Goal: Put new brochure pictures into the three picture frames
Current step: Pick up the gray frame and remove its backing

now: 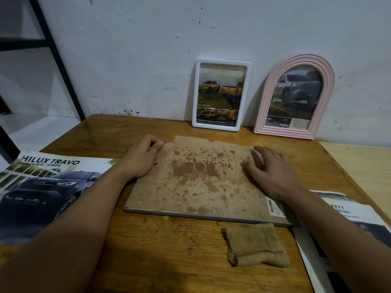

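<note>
A large picture frame [203,187] lies face down on the wooden table, its stained brown backing board upward. My left hand [141,157] rests at the board's far left corner, thumb and fingers pinched on a small metal tab at the edge. Flat on the right side of the board lies my right hand [273,172], fingers spread. A white rectangular frame [221,95] and a pink arched frame [296,96] lean against the wall, each holding a truck picture. One truck brochure [48,187] lies at the left, another brochure [347,229] at the right.
A folded brown cloth [256,246] lies near the front edge of the table [169,250]. A black metal rack [55,56] stands at the far left. A lighter wooden surface [359,163] adjoins the table on the right.
</note>
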